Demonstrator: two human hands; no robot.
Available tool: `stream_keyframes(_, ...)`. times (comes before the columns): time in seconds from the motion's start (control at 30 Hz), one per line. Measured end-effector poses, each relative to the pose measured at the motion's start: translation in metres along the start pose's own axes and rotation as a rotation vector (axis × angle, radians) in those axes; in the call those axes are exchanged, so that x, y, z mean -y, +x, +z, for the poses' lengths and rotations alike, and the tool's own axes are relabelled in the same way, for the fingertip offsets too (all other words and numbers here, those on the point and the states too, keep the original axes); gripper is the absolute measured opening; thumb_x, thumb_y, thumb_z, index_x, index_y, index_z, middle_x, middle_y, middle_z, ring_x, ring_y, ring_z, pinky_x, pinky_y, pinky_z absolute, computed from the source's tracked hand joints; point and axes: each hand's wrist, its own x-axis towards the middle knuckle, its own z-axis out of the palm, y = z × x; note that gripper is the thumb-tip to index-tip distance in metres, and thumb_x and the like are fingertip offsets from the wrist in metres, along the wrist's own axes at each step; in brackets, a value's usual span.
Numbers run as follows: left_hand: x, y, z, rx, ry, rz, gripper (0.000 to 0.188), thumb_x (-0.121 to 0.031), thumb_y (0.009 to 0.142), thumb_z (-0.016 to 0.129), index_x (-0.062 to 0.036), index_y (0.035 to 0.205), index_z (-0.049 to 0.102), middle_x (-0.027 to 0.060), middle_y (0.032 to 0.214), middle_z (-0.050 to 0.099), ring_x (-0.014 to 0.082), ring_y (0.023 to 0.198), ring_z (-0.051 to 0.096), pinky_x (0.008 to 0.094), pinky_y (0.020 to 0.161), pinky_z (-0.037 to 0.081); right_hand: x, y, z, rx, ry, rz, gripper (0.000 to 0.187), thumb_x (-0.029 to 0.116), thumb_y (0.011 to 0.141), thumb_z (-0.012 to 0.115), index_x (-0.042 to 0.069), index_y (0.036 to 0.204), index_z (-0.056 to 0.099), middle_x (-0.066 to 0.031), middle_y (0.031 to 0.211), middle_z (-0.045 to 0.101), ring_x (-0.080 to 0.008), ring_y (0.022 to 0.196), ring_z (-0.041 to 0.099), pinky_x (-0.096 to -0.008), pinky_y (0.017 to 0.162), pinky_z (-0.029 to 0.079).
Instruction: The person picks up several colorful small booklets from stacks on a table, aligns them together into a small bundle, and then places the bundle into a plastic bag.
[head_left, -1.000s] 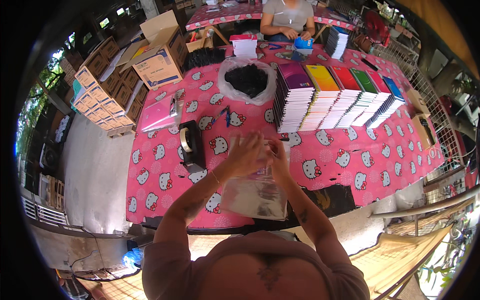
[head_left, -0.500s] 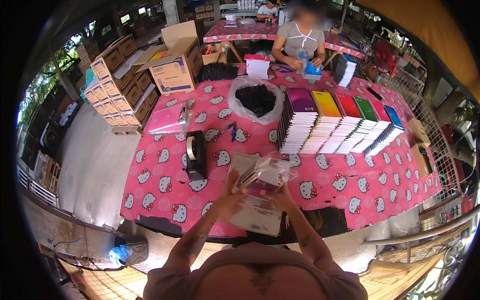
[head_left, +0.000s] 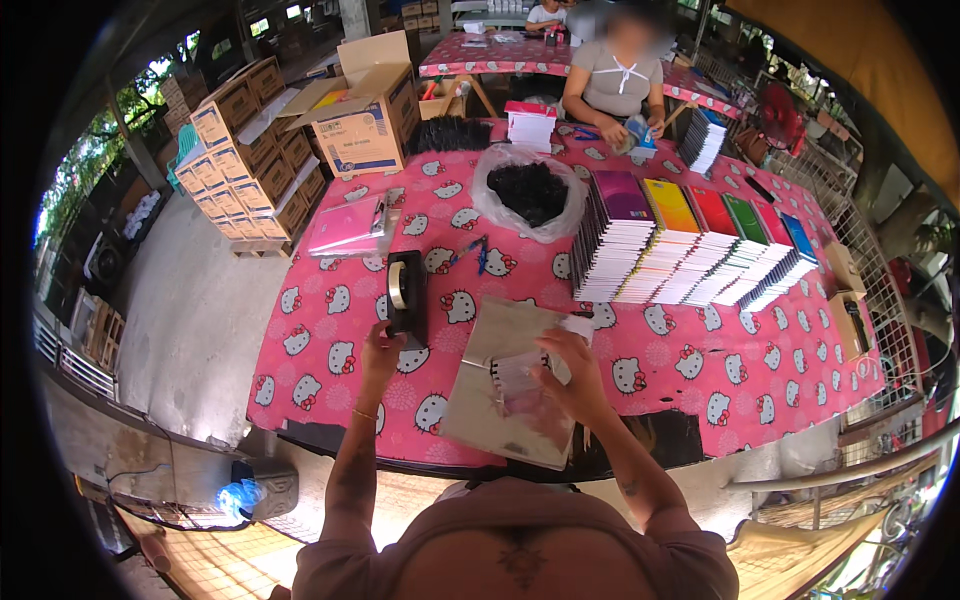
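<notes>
On a stack of clear plastic sleeves [head_left: 478, 372] lies a small bundle of spiral notebooks [head_left: 518, 378] in clear plastic. My right hand [head_left: 572, 378] is curved over the bundle's right side, thumb and fingers holding the plastic wrap. To the left stands a black tape dispenser [head_left: 408, 312] with a roll of tape [head_left: 397, 285]. My left hand [head_left: 380, 352] is at the dispenser's near end, its fingertips closed together; whether tape is pinched in them is too small to tell.
Behind the bundle are tall stacks of coloured spiral notebooks [head_left: 655, 245], a plastic bag of black coils [head_left: 528, 195] and blue-handled pliers [head_left: 480, 255]. Pink packs [head_left: 347, 228] lie at left near an open carton [head_left: 365, 125]. Across the table, a person [head_left: 620, 85] handles a blue notebook.
My left hand has left the bundle and moved left to the tape dispenser. The bundle, held up in both hands before, now rests on the sleeves under my right hand.
</notes>
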Motion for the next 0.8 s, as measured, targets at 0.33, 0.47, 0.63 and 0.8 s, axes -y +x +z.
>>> stream_keyframes(0.33, 0.015, -0.008, 0.035, 0.112, -0.764, -0.435, 0.019, -0.018, 0.088, 0.072, -0.0075, 0.104, 0.074, 0.0, 0.089, 0.071, 0.0124, 0.084, 0.065, 0.028, 0.074, 0.05, 0.036, -0.003, 0.016, 0.23, -0.595, -0.045, 0.034, 0.034, 0.083, 0.073, 0.014, 0.11, 0.069, -0.0043, 0.092, 0.071, -0.0221, 0.096, 0.066, -0.0433, 0.101, 0.035)
stream_keyframes(0.47, 0.061, -0.004, 0.009, 0.107, -0.292, -0.143, 0.017, -0.018, 0.086, 0.071, -0.007, 0.098, 0.075, -0.0037, 0.087, 0.072, 0.0136, 0.08, 0.067, 0.031, 0.072, 0.052, 0.048, -0.001, 0.034, 0.218, -0.511, -0.09, 0.038, 0.036, 0.082, 0.074, 0.012, 0.111, 0.069, -0.0044, 0.095, 0.074, -0.0221, 0.092, 0.068, -0.0431, 0.102, 0.034)
stream_keyframes(0.63, 0.008, 0.007, -0.004, 0.085, 0.636, 0.234, 0.019, -0.017, 0.087, 0.067, -0.0011, 0.092, 0.076, 0.0039, 0.082, 0.073, 0.0156, 0.071, 0.068, 0.0321, 0.067, 0.053, 0.046, -0.005, 0.03, 0.238, -0.546, -0.017, 0.04, 0.034, 0.086, 0.072, 0.01, 0.118, 0.066, -0.0067, 0.099, 0.074, -0.0234, 0.095, 0.068, -0.0444, 0.103, 0.033)
stream_keyframes(0.8, 0.043, -0.005, 0.006, 0.154, -0.662, -0.363, 0.014, -0.015, 0.085, 0.067, -0.0061, 0.089, 0.076, 0.0097, 0.073, 0.071, 0.0137, 0.067, 0.068, 0.0307, 0.063, 0.053, 0.062, -0.002, 0.025, 0.252, -0.486, 0.039, 0.038, 0.027, 0.091, 0.067, 0.007, 0.123, 0.062, -0.0097, 0.105, 0.073, -0.0263, 0.099, 0.068, -0.0469, 0.106, 0.031)
